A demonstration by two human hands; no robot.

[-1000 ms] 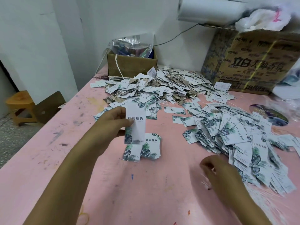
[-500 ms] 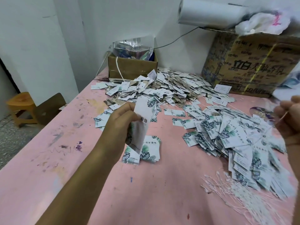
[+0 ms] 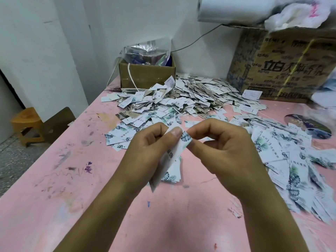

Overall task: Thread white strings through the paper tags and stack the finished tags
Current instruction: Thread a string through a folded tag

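Head view: left hand (image 3: 145,151), right hand (image 3: 227,151) pinch a tag (image 3: 177,150), partly covering the stack (image 3: 174,172).

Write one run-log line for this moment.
stage: threading | left hand: holds tag | right hand: pinches tag top | stack: on table

Stained pink counter (image 3: 54,179) against a white wall

A small cardboard box (image 3: 147,77) holding a shiny plastic bag (image 3: 145,53) stands at the far edge. A large printed carton (image 3: 283,66) at far right carries a white roll (image 3: 227,10) and a crumpled white bag (image 3: 294,15). A wooden stool (image 3: 27,122) stands on the floor at left.
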